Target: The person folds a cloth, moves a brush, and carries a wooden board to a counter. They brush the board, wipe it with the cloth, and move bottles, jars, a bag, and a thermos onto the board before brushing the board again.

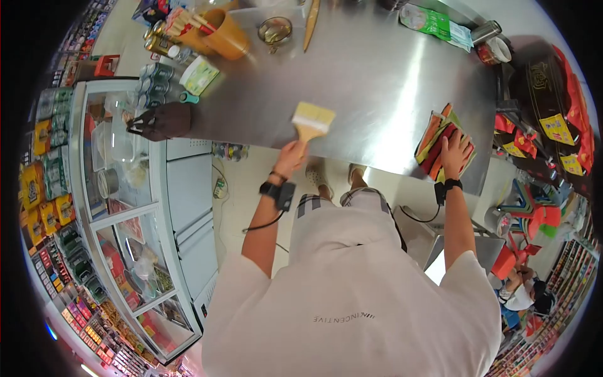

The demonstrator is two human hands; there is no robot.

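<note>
In the head view, your left hand point(291, 157) was closed around the handle of a wide, flat brush point(313, 120). Its pale yellow bristles made a squared block above a whitish band, and its tan handle narrowed towards your fist. The bristle end pointed away from you, over the near edge of the smooth, brushed-metal table point(352, 85).

Your right hand point(456, 154) lay palm down with its fingers somewhat spread on a folded, striped cloth point(430, 146) of red, orange, green and dark bands. The cloth lay at the table's near right corner, its folds soft and uneven; whether your fingers gripped the fabric could not be told.

Across the far left of the metal stood a round orange container point(227, 38), with a clear, rounded bowl point(275, 29) beside it and a long, slim, tan tool point(311, 26) to the right of that. Nearer you on the left were a green-and-white packet point(200, 75) and a slumped, dark brown bag point(168, 121). At the far right, a glossy green-and-white plastic pack point(433, 26) lay near a silvery cylinder point(485, 31) and a red-and-white cup point(495, 51).
</note>
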